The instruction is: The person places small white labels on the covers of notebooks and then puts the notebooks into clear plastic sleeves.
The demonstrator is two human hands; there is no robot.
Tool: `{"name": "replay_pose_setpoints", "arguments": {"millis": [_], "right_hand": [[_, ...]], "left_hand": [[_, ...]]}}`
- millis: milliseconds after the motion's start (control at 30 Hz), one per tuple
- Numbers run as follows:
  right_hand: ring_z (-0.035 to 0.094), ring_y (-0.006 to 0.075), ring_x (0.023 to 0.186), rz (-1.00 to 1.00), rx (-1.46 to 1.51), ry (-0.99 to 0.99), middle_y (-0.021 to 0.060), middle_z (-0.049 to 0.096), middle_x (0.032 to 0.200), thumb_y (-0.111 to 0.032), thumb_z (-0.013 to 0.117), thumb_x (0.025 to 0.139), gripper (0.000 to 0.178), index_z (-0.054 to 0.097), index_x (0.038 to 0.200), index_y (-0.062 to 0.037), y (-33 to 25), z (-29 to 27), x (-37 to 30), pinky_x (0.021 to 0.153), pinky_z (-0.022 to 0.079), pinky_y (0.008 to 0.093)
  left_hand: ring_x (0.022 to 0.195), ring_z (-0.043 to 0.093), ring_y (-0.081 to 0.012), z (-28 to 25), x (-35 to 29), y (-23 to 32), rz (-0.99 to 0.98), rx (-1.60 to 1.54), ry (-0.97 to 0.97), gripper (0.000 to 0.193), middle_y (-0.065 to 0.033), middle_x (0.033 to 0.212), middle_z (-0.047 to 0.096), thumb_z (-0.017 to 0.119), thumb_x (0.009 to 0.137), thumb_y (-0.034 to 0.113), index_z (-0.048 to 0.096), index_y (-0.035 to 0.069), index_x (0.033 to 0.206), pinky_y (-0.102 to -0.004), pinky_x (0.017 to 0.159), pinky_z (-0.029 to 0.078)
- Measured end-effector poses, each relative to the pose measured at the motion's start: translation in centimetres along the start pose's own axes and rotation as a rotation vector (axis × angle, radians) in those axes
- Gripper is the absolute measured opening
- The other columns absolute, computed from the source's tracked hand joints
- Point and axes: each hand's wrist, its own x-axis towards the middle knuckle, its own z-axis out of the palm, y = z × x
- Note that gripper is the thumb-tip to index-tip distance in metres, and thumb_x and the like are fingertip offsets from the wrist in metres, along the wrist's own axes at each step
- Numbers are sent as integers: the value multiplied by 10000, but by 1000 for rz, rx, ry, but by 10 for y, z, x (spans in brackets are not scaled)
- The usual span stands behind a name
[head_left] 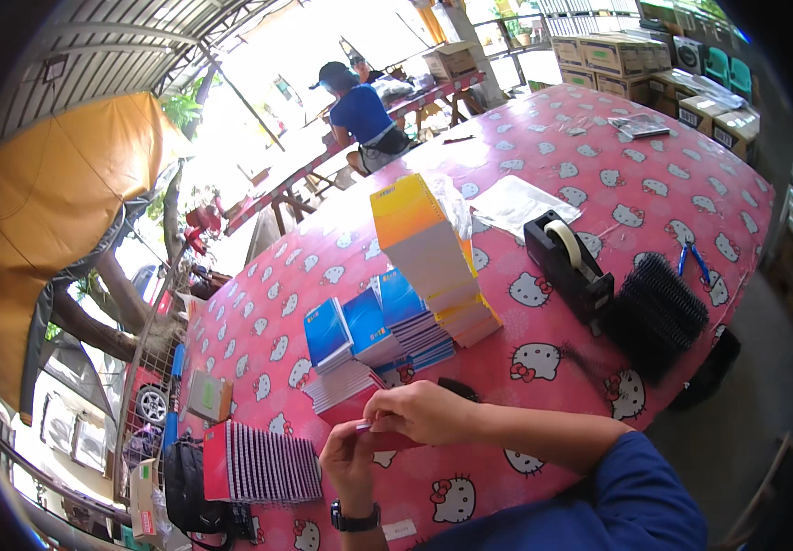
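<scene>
My left hand [348,466], with a dark watch on its wrist, and my right hand [426,411] meet above the near part of the table. Both have their fingers pinched together around a small whitish piece [362,426], too small to name. Just behind them lies a red-covered notebook [352,405], partly hidden by my fingers. Left of my left hand stands a row of red spiral notebooks [263,464]. Beyond my hands are stacks of blue notebooks [327,332] and a taller stack of yellow-orange notebooks [407,213].
The table [258,358] has a pink patterned cover. On the right are a black tape dispenser [569,266], a pile of black spiral combs [655,317] and blue-handled pliers [693,262]. A black bag [196,491] sits at the left edge. A person [364,115] sits at a far table.
</scene>
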Motion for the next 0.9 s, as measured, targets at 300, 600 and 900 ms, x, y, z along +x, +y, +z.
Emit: {"name": "replay_pose_setpoints", "arguments": {"millis": [300,600,900], "right_hand": [[605,326,898,-200,-82,173,164,632,895,-232,573,876,235,584,970,-18,5,28,8,773,471,420],[620,286,849,-208,-231,347,121,642,885,-184,586,865,251,588,1081,-55,6,36,0,725,503,382],[596,292,881,-112,-155,243,129,632,917,-185,579,877,223,591,1053,-47,5,38,-2,752,489,396]], "left_hand": [[700,563,-76,-4,-3,2,28,-128,167,99,-56,817,638,618,866,36,626,-30,939,-192,619,451],[710,564,-69,-3,-4,-5,32,-35,172,93,-49,823,645,626,848,-5,646,-38,932,-189,621,446],[709,607,-102,-10,-5,-6,59,19,204,88,-73,848,660,609,857,1,640,-25,934,-212,589,499]]}}
